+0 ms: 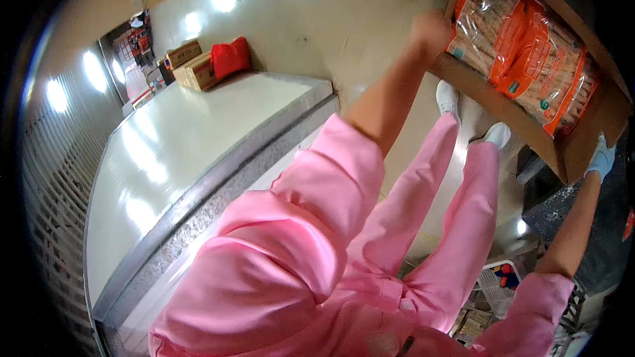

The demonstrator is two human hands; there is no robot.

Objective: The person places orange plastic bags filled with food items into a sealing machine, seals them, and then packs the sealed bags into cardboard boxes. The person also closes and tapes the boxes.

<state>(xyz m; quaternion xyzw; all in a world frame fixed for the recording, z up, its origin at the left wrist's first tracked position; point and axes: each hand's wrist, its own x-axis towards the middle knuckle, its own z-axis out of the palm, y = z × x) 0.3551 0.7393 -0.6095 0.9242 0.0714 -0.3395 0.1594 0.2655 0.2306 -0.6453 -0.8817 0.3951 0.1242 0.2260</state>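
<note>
An open cardboard box (496,104) is at the upper right, held between my two hands. Inside lie clear plastic bags with orange printing (538,67), packed with light-brown stick-shaped pieces. My left hand (432,34), bare and motion-blurred, is at the near left end of the box; its fingers are partly hidden by the box edge. Gripping the opposite lower corner is my right hand (601,158), in a light-blue glove. Both arms come out of rolled pink sleeves.
A large glossy-topped chest or counter (198,134) with a metal edge stands at left. On its far end sit cardboard cartons (198,69) and a red bag (231,58). A dark surface (560,213) and a white plastic basket (501,287) are at right. My white shoes (449,99) stand on the floor.
</note>
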